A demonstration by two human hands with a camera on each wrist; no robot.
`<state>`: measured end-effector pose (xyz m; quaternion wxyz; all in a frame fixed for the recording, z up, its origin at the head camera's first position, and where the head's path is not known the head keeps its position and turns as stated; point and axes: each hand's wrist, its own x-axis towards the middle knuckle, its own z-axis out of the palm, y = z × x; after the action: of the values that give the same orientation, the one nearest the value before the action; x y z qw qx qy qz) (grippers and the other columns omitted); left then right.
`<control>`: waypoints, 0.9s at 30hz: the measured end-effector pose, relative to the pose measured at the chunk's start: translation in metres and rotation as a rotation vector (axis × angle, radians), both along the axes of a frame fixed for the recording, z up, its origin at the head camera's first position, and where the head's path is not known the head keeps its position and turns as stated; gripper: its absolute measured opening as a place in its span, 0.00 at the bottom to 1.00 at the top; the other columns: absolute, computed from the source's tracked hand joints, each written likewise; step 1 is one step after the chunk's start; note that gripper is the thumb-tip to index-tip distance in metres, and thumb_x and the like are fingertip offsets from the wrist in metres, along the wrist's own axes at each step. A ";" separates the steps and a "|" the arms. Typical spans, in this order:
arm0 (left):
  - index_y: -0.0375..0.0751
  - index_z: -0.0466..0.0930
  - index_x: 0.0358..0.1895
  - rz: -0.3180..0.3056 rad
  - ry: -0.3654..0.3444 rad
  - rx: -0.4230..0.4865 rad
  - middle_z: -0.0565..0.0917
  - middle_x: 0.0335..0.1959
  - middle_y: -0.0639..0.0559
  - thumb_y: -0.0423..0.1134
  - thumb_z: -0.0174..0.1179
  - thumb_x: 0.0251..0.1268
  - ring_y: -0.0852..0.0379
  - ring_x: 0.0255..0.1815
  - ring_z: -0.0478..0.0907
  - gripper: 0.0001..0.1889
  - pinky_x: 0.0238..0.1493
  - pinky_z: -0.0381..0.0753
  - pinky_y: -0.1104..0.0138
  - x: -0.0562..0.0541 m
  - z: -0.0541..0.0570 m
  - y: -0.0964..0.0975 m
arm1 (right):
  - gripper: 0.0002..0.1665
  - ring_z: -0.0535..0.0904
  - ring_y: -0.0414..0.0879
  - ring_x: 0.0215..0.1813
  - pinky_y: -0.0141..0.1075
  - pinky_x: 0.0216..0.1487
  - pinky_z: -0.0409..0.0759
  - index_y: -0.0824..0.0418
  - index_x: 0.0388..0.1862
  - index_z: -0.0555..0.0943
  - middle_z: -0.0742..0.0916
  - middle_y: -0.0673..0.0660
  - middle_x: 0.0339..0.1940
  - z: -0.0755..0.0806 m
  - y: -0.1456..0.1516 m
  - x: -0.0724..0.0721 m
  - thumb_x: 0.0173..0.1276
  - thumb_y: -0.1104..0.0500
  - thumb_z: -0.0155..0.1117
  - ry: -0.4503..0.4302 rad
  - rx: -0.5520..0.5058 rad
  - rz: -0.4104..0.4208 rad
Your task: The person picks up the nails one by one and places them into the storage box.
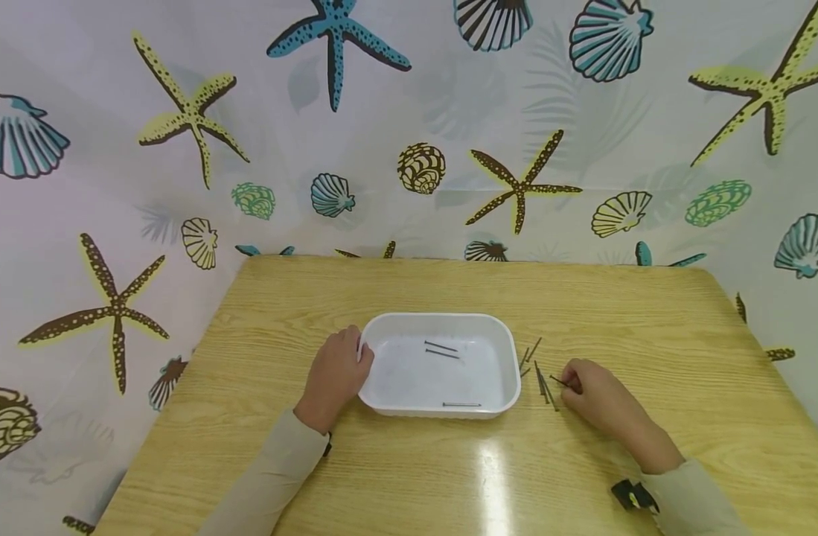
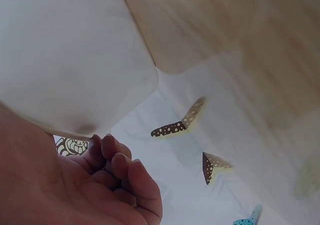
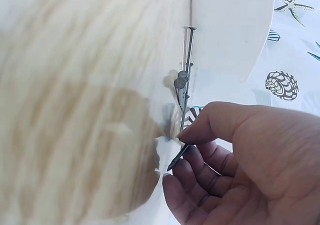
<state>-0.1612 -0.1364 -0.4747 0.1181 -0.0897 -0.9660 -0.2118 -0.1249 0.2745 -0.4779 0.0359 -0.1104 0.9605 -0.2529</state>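
Observation:
A white plastic tray [image 1: 402, 383] stands mid-table, with a pair of nails [image 1: 442, 348] towards its back and another nail [image 1: 462, 404] along its front side. My left hand [image 1: 335, 376] holds the tray by its left end, fingers curled at the rim. Right of the tray, my right hand [image 1: 599, 398] pinches a nail [image 1: 557, 381] between thumb and fingers, close over the table. Several loose nails [image 1: 541, 380] lie scattered between that hand and the tray. In the right wrist view, the pinched nail [image 3: 177, 158] points down past the fingertips.
The wood-grain table [image 1: 301, 298] extends around the tray to both sides. A white cloth [image 1: 382, 238] printed with starfish and shells hangs behind the table and along its sides. Dark wrist devices [image 1: 633, 495] show at the cuffs of the beige sleeves.

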 end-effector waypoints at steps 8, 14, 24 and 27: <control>0.43 0.63 0.24 0.018 -0.025 -0.003 0.65 0.18 0.51 0.40 0.48 0.63 0.55 0.19 0.63 0.11 0.20 0.63 0.65 -0.001 -0.002 0.000 | 0.05 0.72 0.42 0.30 0.40 0.32 0.72 0.62 0.34 0.76 0.78 0.51 0.29 0.000 -0.001 -0.001 0.58 0.65 0.60 0.022 0.011 -0.004; 0.43 0.63 0.24 0.014 -0.031 -0.003 0.65 0.18 0.51 0.41 0.49 0.64 0.55 0.20 0.63 0.11 0.20 0.63 0.65 -0.001 -0.002 0.000 | 0.05 0.71 0.42 0.29 0.38 0.30 0.71 0.63 0.34 0.76 0.78 0.50 0.28 0.003 -0.003 -0.001 0.59 0.65 0.60 0.050 -0.002 -0.003; 0.43 0.63 0.25 0.012 -0.026 -0.008 0.65 0.19 0.51 0.40 0.48 0.64 0.55 0.20 0.63 0.11 0.21 0.63 0.65 0.000 -0.001 0.000 | 0.06 0.72 0.42 0.30 0.38 0.30 0.72 0.63 0.35 0.76 0.78 0.51 0.28 0.004 -0.004 -0.003 0.58 0.66 0.59 0.080 -0.026 -0.002; 0.43 0.63 0.25 0.010 -0.020 -0.007 0.65 0.18 0.51 0.40 0.48 0.64 0.55 0.20 0.63 0.11 0.21 0.63 0.65 0.000 0.000 0.000 | 0.05 0.72 0.42 0.30 0.37 0.31 0.72 0.63 0.35 0.76 0.78 0.51 0.28 0.003 -0.005 -0.003 0.58 0.66 0.59 0.092 -0.027 -0.005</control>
<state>-0.1608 -0.1364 -0.4745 0.1092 -0.0833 -0.9683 -0.2087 -0.1282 0.2700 -0.4745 -0.0104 -0.1200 0.9579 -0.2608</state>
